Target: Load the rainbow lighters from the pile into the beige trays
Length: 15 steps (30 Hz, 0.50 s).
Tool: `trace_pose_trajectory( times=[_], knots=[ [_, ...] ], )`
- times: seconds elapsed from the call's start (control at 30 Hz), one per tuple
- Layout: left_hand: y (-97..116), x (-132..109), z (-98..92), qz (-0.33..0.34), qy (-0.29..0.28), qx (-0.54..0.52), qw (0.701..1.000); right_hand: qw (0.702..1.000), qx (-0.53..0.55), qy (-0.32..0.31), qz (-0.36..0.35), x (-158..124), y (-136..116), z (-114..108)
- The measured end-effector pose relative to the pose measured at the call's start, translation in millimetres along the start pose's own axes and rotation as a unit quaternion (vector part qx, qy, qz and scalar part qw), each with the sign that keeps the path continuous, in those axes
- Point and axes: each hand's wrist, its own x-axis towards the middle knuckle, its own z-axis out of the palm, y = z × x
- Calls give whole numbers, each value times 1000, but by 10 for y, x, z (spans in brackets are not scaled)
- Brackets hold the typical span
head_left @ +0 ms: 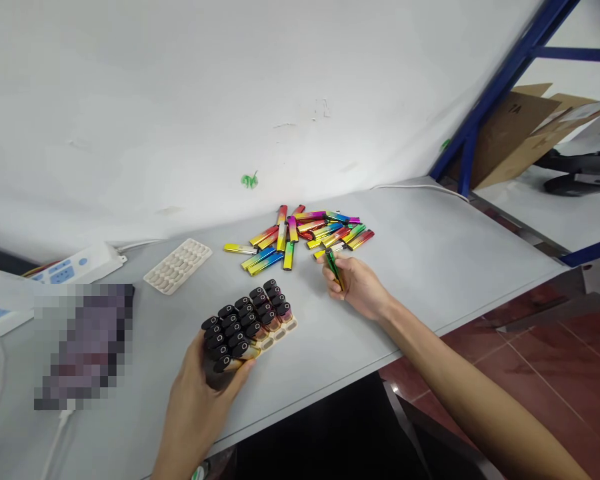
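My left hand (197, 390) grips the near end of a cream tray (275, 335) filled with several upright sticks with black caps (245, 319). My right hand (357, 285) is closed on one rainbow-coloured stick (333, 266), held just in front of a loose pile of several rainbow-coloured sticks (305, 233) lying on the grey table (430, 260).
An empty cream tray (178, 265) lies left of the pile. A white power strip (75, 265) and a blurred-out object (83, 343) sit at the left. A white wall rises behind the table. A blue metal rack (500, 87) with cardboard boxes (525, 127) stands at the right.
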Motion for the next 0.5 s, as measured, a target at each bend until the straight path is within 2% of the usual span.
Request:
trace_pose_trajectory(
  times=[0.07,0.13,0.23,0.3,0.37,0.4,0.5],
  knots=[
    [-3,-3,-1,29,12,-21,999,1000,-8,2,-5,-2,5,0],
    [16,-38,-14,87,56,-51,993,1000,-21,0,-11,-5,11,2],
    [169,-148,-56,172,199,-22,965,999,-44,-10,-29,-15,19,6],
    [399,-220,-83,239,269,20,933,997,-59,-28,-50,-25,25,5],
    [719,-242,-92,339,265,7,903,993,-73,-54,-79,-37,32,-2],
    [895,-227,-85,360,248,-2,899,990,-80,-68,-91,-43,37,-8],
    [1365,-93,-8,343,184,-23,921,983,-101,-103,-113,-56,50,-23]
  ],
)
